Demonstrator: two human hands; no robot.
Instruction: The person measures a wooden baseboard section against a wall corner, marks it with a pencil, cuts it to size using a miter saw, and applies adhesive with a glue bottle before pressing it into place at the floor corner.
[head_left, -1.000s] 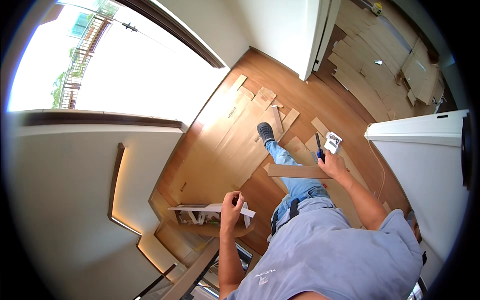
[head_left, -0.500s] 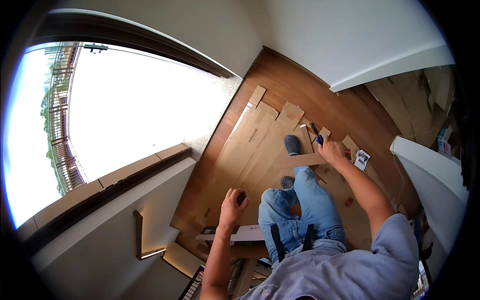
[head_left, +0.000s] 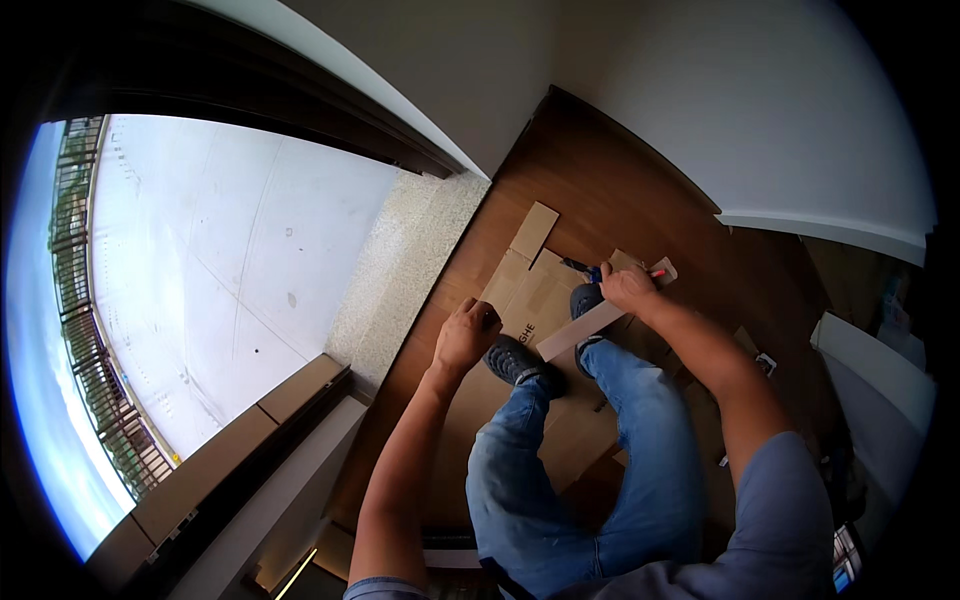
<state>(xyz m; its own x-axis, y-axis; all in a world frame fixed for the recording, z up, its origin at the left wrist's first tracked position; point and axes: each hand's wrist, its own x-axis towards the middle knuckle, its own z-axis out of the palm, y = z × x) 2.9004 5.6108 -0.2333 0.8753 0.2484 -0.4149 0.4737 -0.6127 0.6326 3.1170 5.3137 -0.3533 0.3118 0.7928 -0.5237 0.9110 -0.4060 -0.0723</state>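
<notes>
My right hand [head_left: 629, 289] is closed around a blue-and-black hand tool [head_left: 580, 268], its dark end pointing left; the exact kind is unclear. A long pale brown strip [head_left: 582, 332] runs beneath this hand, slanting down toward the left shoe; whether the fingers also grip it cannot be made out. At its far end is a small red spot. My left hand [head_left: 466, 334] is curled above the flattened cardboard [head_left: 500, 395], left of the shoe, with a small dark thing [head_left: 489, 317] at the fingers. Its kind is hidden.
My dark shoes [head_left: 522, 362] stand on the cardboard over a brown wood floor [head_left: 590, 170]. A doorway at left opens onto a pale paved area [head_left: 240, 230] past a speckled stone sill [head_left: 400, 250]. White walls [head_left: 740, 110] border the far side; a white curved panel [head_left: 870, 365] stands at right.
My view has shifted and my left foot has stepped forward onto the cardboard. Both hands have moved forward. The tool has swung to point left, and the pale strip now slants under my right hand.
</notes>
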